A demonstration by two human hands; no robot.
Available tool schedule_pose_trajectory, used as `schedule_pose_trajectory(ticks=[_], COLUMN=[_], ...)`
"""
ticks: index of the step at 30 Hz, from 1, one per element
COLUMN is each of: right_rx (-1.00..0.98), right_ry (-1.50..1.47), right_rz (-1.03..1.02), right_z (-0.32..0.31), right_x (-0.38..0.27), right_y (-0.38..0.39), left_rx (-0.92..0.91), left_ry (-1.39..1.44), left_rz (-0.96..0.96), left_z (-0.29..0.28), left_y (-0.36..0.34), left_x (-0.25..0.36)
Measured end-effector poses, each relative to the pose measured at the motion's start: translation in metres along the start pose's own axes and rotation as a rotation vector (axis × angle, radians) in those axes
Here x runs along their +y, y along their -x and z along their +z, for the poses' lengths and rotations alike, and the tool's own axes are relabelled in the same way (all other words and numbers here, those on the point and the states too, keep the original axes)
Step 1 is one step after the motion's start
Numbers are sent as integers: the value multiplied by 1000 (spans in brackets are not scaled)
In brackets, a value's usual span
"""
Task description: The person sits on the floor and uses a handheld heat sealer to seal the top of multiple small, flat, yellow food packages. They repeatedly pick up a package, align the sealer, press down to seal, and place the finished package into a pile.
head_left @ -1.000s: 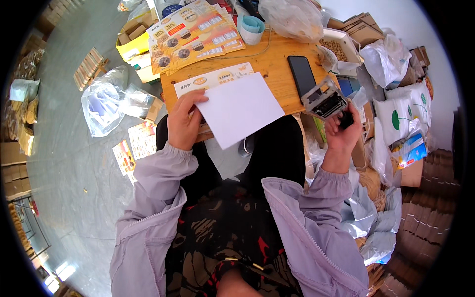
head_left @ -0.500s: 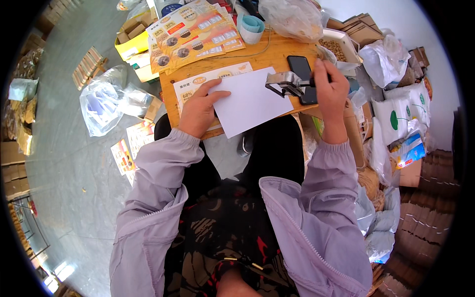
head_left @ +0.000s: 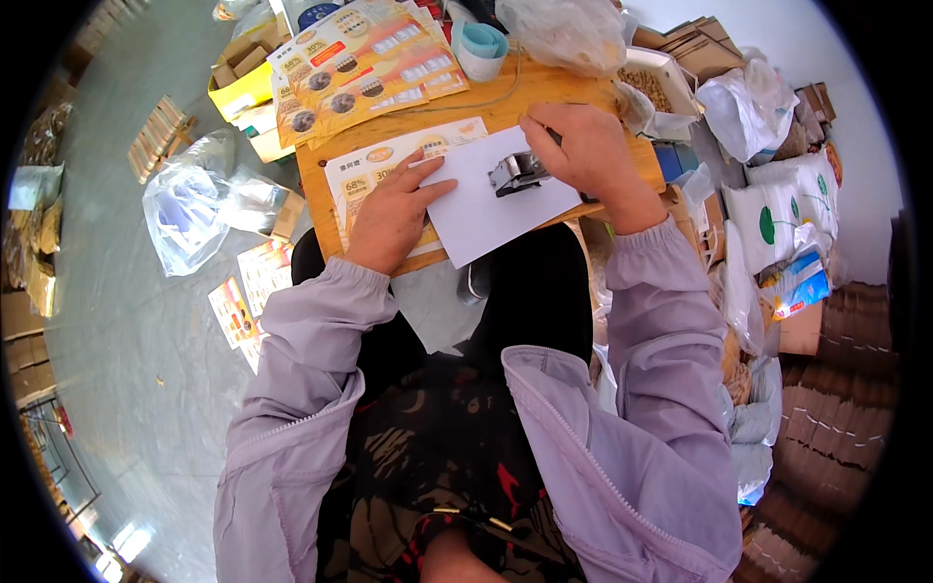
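Note:
A plain white sheet lies at the wooden table's near edge, its lower corner jutting past it. Under its left part is a printed orange-and-white sheet. Across the left edge of the white sheet my left hand rests, fingers spread and holding nothing. My right hand is closed round the handle of a metal-framed hand stamp. The stamp's frame is down on the right half of the white sheet; its stamping face is hidden, and the handle is mostly covered by my fingers.
A stack of similar printed sheets covers the table's far left. Behind stand a roll of pale blue tape and a plastic bag. At the right is a white box of small brown pieces. Printed sheets lie on the floor at left.
My right hand has brought the stamp left and down from the air onto the white sheet. The hand now covers most of the black phone. My left hand stays on the sheet.

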State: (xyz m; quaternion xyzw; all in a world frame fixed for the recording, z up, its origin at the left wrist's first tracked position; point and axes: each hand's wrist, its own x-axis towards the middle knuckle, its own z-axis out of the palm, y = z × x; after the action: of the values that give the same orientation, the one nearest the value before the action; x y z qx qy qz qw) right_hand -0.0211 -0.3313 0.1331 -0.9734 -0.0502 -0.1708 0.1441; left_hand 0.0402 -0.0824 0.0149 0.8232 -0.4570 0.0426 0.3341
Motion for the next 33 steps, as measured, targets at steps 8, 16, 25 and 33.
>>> schedule_pose_trajectory(ticks=[8, 16, 25, 33], right_rx=[44, 147, 278, 305], right_ry=[-51, -44, -162, -214], right_rz=[151, 83, 228, 155], right_z=[29, 2, -55, -39], right_x=[3, 13, 28, -7], right_y=[11, -1, 5, 7], left_rx=[-18, 20, 8, 42], left_ry=[-14, 29, 49, 285], left_rz=[-35, -3, -37, -113], left_z=[-2, 0, -1, -41], left_y=[2, 1, 0, 26], left_x=[4, 1, 3, -25])
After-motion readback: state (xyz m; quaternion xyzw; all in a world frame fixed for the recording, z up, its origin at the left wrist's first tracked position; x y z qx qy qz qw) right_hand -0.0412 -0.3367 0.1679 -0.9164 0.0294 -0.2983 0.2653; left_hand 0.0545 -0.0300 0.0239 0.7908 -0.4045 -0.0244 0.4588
